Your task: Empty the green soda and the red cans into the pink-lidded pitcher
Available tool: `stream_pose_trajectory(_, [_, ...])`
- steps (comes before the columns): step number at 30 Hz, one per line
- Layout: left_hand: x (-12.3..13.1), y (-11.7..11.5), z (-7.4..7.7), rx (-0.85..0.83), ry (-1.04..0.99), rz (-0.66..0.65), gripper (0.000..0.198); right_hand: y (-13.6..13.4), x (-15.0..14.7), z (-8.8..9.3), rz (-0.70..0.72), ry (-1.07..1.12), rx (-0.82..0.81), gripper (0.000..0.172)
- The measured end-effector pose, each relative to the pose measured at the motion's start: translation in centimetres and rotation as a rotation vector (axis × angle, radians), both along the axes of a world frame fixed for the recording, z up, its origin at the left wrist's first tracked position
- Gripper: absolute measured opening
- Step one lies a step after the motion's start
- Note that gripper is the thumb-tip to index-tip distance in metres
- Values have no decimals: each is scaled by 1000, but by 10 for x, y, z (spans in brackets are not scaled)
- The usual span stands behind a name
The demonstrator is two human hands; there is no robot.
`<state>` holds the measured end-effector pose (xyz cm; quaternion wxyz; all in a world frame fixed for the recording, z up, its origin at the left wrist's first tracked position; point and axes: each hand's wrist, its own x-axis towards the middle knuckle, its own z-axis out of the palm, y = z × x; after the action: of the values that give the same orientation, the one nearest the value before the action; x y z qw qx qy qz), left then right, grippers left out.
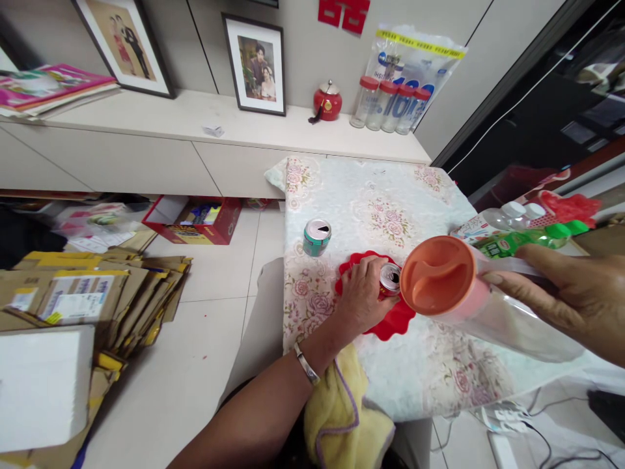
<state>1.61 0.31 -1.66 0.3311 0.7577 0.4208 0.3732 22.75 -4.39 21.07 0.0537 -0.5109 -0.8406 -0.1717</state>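
Observation:
My left hand [364,293] is closed around a red drink can [390,279] with an opened top, standing over a red scalloped plate [388,329]. With my right hand [561,293] I grip the handle of a clear plastic pitcher [527,335] with an orange lid [438,275]. The pitcher is tipped left, its lid right beside the can's top. Whether liquid is flowing I cannot tell. Farther left on the table stands a green drink can [317,238], also opened. A yellow towel [336,410] lies at the near table edge, under my left forearm.
A flowered tablecloth [351,195] covers the table. Several bottles [537,238] stand at its right. Behind it, a white ledge [195,130] bears a red jar [327,101], lidded glass jars [388,107] and photo frames. Flattened cardboard [127,299] and a red box [205,225] are on the floor at left.

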Motion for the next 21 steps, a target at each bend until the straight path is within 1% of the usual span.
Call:
stream_pose_trajectory(10, [0, 0, -1, 5, -7, 3, 65, 1, 0, 1, 37, -25, 20, 57])
stream_pose_trajectory(21, [0, 0, -2, 7, -4, 0, 67, 1, 4, 0, -9, 30, -38, 58])
